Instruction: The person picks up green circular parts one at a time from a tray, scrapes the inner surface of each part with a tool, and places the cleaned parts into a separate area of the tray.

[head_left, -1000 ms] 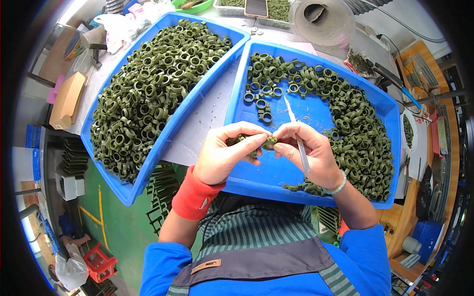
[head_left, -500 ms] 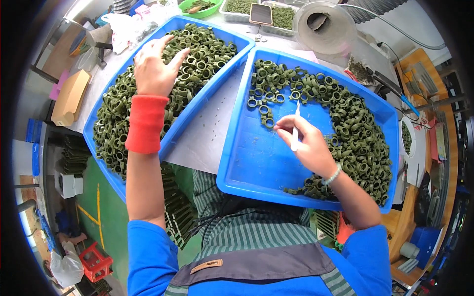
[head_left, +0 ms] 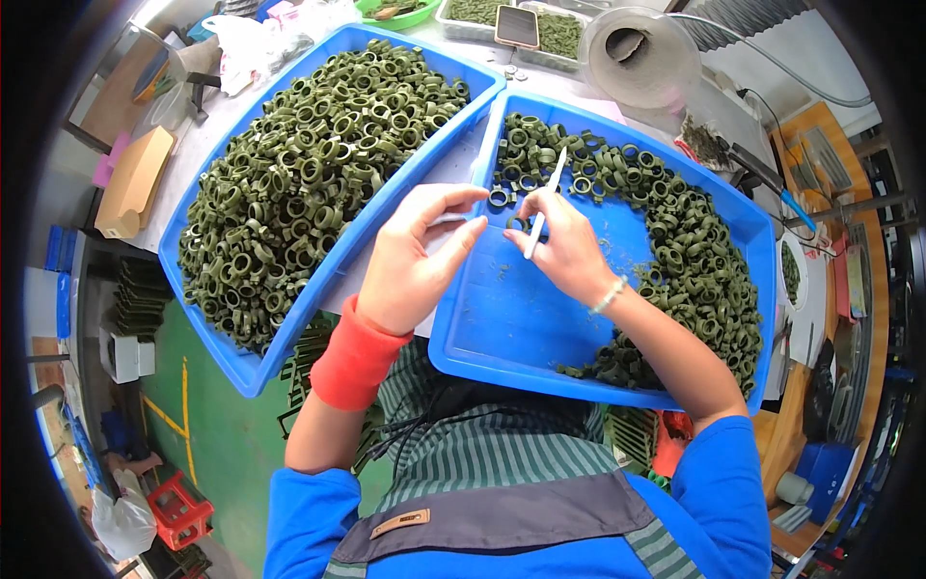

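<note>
My left hand [head_left: 417, 259], with a red wristband [head_left: 357, 355], is above the gap between two blue trays. Its thumb and fingers are apart, and nothing shows between them. My right hand [head_left: 567, 249] is closed on a slim white pen-shaped tool [head_left: 536, 230] that points up and away. A dark green ring [head_left: 518, 224] shows at its fingertips; whether it is pinched, I cannot tell. Beneath that hand, the right blue tray [head_left: 502, 333] has green ring-shaped parts [head_left: 690, 241] along its far and right sides. The left blue tray [head_left: 253, 372] is heaped with similar rings [head_left: 289, 183].
At the back stand clear tubs [head_left: 471, 29] of small green pieces, with a phone [head_left: 517, 27] on one, and a green basin [head_left: 395, 13]. A grey duct hood [head_left: 641, 58] is behind the right tray. An open cardboard box [head_left: 137, 188] lies at the left.
My left hand has moved from over the left tray's heap rightward and nearer, beside my right hand. My right hand has shifted slightly left, still with the white tool.
</note>
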Available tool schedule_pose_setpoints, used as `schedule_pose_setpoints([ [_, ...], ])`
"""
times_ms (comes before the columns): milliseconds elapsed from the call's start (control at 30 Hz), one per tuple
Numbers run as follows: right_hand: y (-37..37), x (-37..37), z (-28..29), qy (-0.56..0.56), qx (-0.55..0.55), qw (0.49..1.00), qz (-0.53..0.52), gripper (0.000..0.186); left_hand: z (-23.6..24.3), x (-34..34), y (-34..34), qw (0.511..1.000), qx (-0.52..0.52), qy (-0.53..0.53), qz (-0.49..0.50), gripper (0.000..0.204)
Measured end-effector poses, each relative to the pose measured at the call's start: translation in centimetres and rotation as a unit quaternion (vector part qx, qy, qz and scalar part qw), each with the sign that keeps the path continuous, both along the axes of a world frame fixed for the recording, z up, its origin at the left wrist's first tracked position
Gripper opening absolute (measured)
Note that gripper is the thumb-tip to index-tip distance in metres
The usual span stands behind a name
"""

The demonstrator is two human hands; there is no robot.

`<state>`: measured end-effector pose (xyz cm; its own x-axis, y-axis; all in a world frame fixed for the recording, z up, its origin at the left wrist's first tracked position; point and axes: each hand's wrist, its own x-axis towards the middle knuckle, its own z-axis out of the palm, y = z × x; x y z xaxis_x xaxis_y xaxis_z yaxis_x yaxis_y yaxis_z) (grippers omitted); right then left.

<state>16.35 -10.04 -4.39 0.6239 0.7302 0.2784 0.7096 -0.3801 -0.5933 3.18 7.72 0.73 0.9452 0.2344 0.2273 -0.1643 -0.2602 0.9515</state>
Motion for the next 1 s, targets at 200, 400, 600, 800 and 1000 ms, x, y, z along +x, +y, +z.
schedule_pose_setpoints([
  [200, -2.3, -4.0, 4.3, -0.007, 0.156, 0.987, 0.037, 0.035, -1.3, -0.4, -2.8, 0.963, -0.238, 0.099, -0.077, 0.031],
  [400, -4.0, -5.2, 5.1, 0.093, 0.195, 0.976, 0.030, 0.029, -0.4, -0.6, -3.8, 0.924, -0.337, 0.150, -0.099, 0.027],
  [600, -4.7, -5.4, 4.7, 0.373, 0.258, 0.892, -0.004, 0.016, -0.9, -1.0, -5.0, 0.940, -0.306, 0.103, -0.108, 0.031],
  [800, -4.9, -5.4, 5.1, 0.313, 0.239, 0.919, 0.001, 0.024, -0.7, -1.4, -5.9, 0.911, -0.388, 0.120, -0.075, 0.031],
  [1000, -6.3, -2.7, 6.8, 0.198, 0.255, 0.946, 0.026, 0.035, -0.7, -1.9, -4.9, 0.938, -0.310, 0.148, -0.031, 0.021],
])
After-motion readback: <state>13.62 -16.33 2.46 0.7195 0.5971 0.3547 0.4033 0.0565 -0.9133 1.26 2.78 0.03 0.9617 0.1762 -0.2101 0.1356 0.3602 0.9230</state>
